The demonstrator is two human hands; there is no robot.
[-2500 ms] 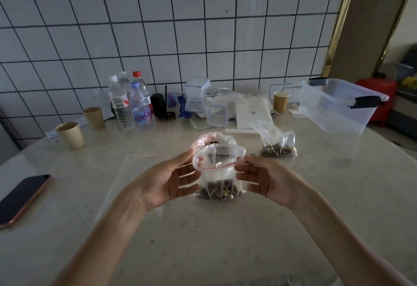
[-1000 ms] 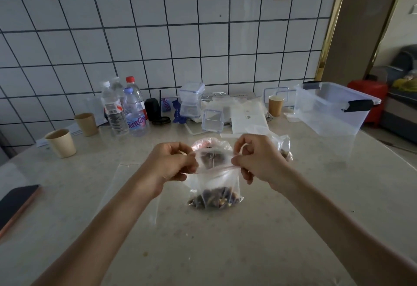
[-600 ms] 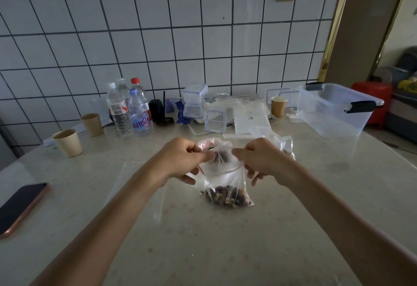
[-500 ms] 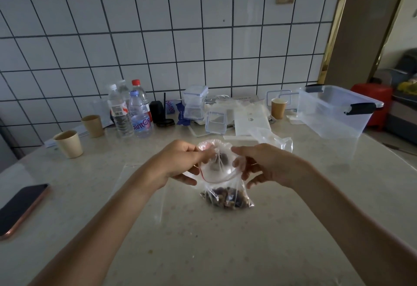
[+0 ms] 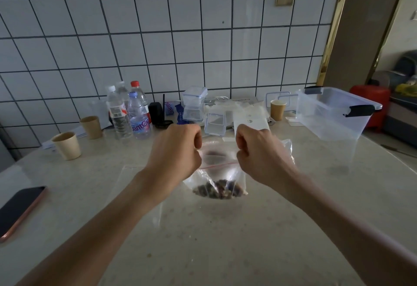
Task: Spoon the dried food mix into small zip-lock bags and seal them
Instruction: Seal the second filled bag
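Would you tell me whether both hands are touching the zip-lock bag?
Touching: the head view shows left hand and right hand pinching the zip-lock bag top.

The scene is dimly and evenly lit, with daylight entering from the right. Soft shadows are cast on the table (image 5: 225, 240). Tile lines on the wall (image 5: 180, 37) are bent by wide-angle distortion. Slight softness is seen throughout, strongest at the edges.
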